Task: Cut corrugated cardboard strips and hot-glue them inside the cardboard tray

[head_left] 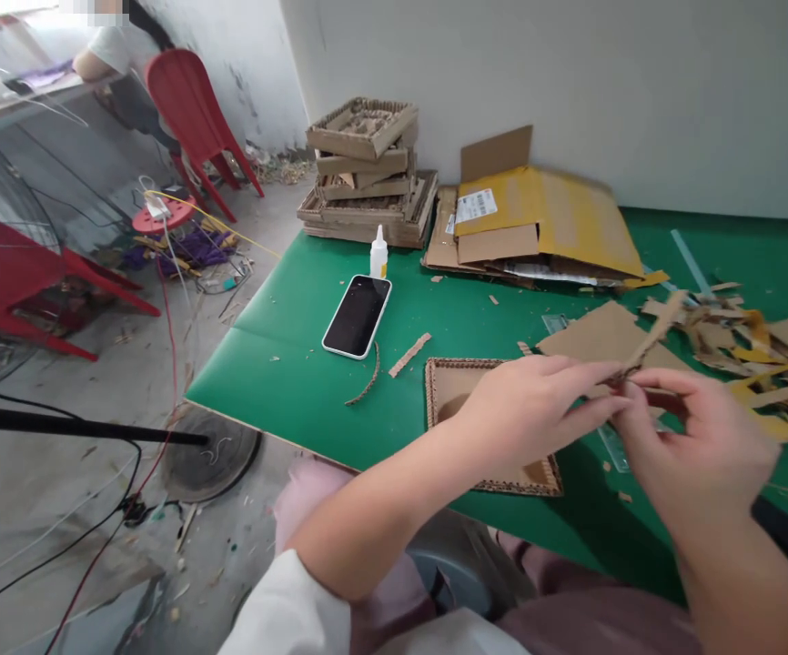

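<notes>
Between the fingertips of my left hand [537, 400] and my right hand [694, 446] is a narrow cardboard strip [660, 329], its free end pointing up and away. Both hands are closed in a pinch on it, meeting above the right part of the table. Beneath my left forearm lies a square cardboard tray [462, 373] edged with corrugated strips; the arm hides much of it. A flat cardboard sheet [591, 332] rests just beyond my hands. Left of the tray are a loose cardboard strip [409, 355] and a thin curved strip [367, 380].
A phone [358, 316] and a white glue bottle [378, 255] stand near stacked cardboard trays [367, 173]. A yellow-taped carton [550, 218] lies at the back, cardboard scraps [762, 355] at right. Red chairs [193, 109], cables and a seated person are at left.
</notes>
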Demonstrator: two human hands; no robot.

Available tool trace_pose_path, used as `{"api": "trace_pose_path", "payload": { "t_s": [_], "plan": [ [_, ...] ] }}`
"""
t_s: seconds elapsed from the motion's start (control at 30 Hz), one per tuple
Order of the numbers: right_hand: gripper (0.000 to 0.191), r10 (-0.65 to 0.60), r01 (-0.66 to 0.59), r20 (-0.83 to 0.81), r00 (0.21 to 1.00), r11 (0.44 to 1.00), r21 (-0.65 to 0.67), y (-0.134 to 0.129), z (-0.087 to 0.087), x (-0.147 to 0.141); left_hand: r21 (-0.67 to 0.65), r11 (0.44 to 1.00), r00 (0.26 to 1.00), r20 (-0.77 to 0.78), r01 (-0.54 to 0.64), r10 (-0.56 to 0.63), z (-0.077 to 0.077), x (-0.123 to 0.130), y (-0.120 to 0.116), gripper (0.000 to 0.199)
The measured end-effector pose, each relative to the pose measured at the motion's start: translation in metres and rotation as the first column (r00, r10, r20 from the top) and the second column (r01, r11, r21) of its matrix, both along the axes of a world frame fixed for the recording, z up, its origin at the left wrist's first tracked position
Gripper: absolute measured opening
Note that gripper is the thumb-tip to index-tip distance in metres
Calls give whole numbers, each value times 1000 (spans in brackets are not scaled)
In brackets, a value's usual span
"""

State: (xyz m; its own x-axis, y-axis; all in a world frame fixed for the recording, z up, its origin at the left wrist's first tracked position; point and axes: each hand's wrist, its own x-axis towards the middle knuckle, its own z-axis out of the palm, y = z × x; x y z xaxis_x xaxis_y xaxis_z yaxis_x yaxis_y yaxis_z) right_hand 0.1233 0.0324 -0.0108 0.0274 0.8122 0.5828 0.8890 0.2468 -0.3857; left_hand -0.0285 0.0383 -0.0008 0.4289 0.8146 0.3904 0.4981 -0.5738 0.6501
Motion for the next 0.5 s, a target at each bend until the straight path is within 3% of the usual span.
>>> {"api": "trace_pose_path", "payload": {
  "t_s": [0.07,0.1,0.13,0.2,0.23,0.3,0.37,0.5],
  "plan": [
    [13,30,-31,-7,1000,999,-11,2,-7,-1,40,999,995,-96,-30,34,-3,-15,8,36],
    [13,39,-39,-13,999,999,-15,3,-11,-2,91,992,983,-150,-89,102,-4,-27,13,36],
    [12,43,-44,-25,999,999,-22,3,-13,-1,139,963,945,-200,-233,257,-5,-41,17,35],
    [12,34,-36,-67,997,999,-40,4,-17,0,178,818,758,-309,-547,574,-7,-73,23,47],
    [12,25,-30,-91,996,998,-59,5,-19,1,176,737,652,-363,-653,665,-9,-88,24,52],
    [13,20,-34,-128,992,993,-110,6,-21,2,146,649,520,-481,-746,706,-15,-112,24,58],
    [14,11,-35,-153,988,988,-149,6,-23,2,133,661,493,-562,-739,664,-22,-124,20,60],
    [17,-28,-10,-192,981,981,-193,6,-24,-1,187,687,495,-565,-702,660,-33,-125,14,59]
  ]
}}
